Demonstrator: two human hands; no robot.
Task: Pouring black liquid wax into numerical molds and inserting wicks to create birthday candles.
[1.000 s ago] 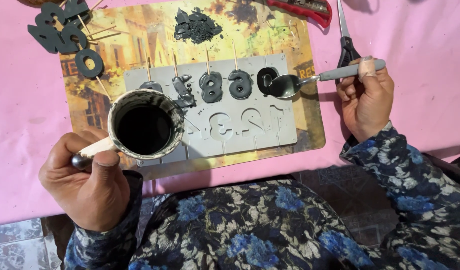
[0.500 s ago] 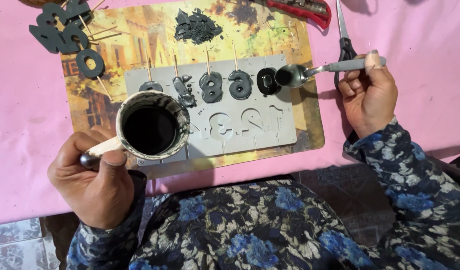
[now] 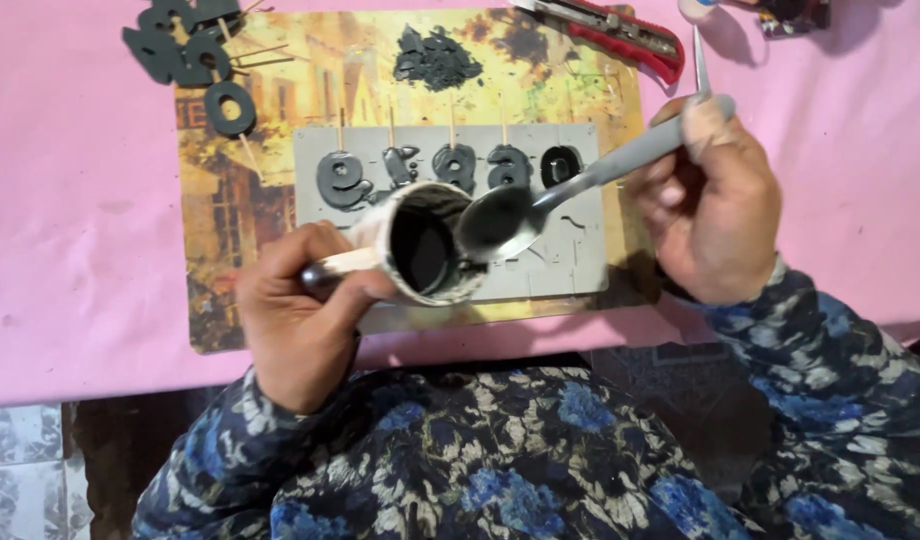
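Left hand grips the small white pot of black liquid by its handle, tilted toward the grey spoon pinched in the right hand, catching drips above the grey number mould.

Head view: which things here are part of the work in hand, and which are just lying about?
In use:
- small pot of black liquid, tilted, held by the left hand
- spoon at the pot's mouth, held by the right hand
- grey mould with dark-filled shapes and sticks

Lying about:
- finished black shapes
- pile of black scraps
- red utility knife
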